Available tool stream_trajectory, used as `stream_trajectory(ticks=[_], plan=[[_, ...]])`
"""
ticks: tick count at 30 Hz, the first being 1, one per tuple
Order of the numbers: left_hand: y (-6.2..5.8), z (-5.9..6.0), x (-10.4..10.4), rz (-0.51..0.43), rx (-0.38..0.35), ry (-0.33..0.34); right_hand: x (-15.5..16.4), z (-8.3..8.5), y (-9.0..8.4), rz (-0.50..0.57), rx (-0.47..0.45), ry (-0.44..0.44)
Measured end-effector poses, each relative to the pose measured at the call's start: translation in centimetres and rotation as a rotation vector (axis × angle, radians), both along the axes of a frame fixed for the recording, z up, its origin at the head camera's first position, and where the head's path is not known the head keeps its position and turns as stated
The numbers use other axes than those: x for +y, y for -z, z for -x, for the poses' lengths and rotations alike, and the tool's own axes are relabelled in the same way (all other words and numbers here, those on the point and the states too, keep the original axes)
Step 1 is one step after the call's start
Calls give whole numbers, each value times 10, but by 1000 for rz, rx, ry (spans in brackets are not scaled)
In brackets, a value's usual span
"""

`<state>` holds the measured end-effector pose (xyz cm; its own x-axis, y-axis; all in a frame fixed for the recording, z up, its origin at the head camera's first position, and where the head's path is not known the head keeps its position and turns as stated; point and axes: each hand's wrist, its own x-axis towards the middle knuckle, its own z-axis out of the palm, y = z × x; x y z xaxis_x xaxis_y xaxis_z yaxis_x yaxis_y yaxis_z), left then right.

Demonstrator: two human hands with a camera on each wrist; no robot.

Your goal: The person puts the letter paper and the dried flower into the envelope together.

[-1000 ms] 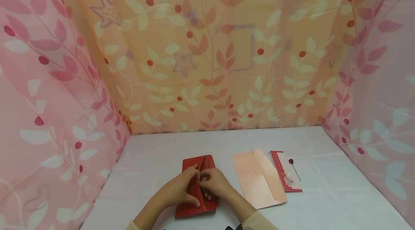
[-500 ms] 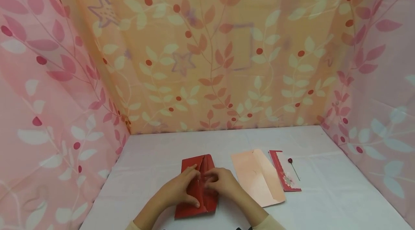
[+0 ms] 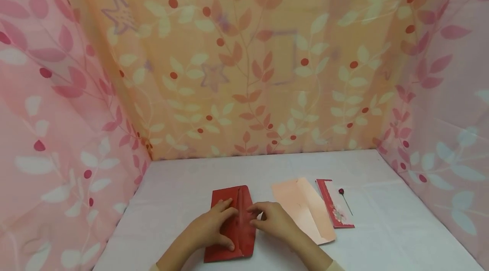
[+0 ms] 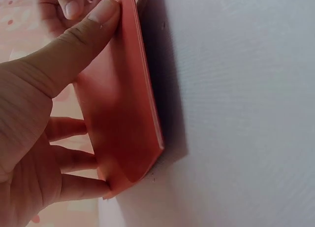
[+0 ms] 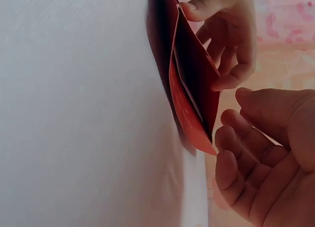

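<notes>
Pressing flat on a red envelope [image 3: 230,230] with the left hand [image 3: 211,229], fingers spread and nearly straight across its left half, thumb laid along the near edge as seen from the left wrist view [image 4: 78,45]. Lying on the white table [image 3: 183,186], near the front edge, slightly left of centre, long axis running away from the person, flap [image 3: 244,203] partly raised along the middle. Just to the right, resting at that flap with the right hand [image 3: 275,222], fingers loosely curled, fingertips [image 5: 231,133] close to the lifted paper edge; cannot tell whether actually pinching it or only touching. Judging by the thin, sharp edges and the way the flap bends: light, stiff enough to hold a crease, easily dented or torn, likely to slide on the smooth cloth unless held down. Best taken by the flap edge or a corner, with the body pinned flat. Further right, apart from the hands: a pale pink envelope [image 3: 303,209], flap open, then a narrow red decorated card [image 3: 336,209], then a small pin with a dark red rose head [image 3: 342,192] just beside the card.
</notes>
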<state>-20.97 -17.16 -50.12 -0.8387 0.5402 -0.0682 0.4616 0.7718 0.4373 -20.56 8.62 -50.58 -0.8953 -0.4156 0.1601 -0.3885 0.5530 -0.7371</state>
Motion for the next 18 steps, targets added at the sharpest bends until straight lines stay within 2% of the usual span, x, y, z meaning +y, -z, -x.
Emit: stream_trajectory(ticks=[6,14,18], plan=[[-2,2,4,56,43,16,15,-7,-9,-61,45,9],[-12,3,7,90,92,53,44,-15,-14,-143,170,-75],[-16,0,11,100,110,64,57,-20,-14,-194,222,-82]])
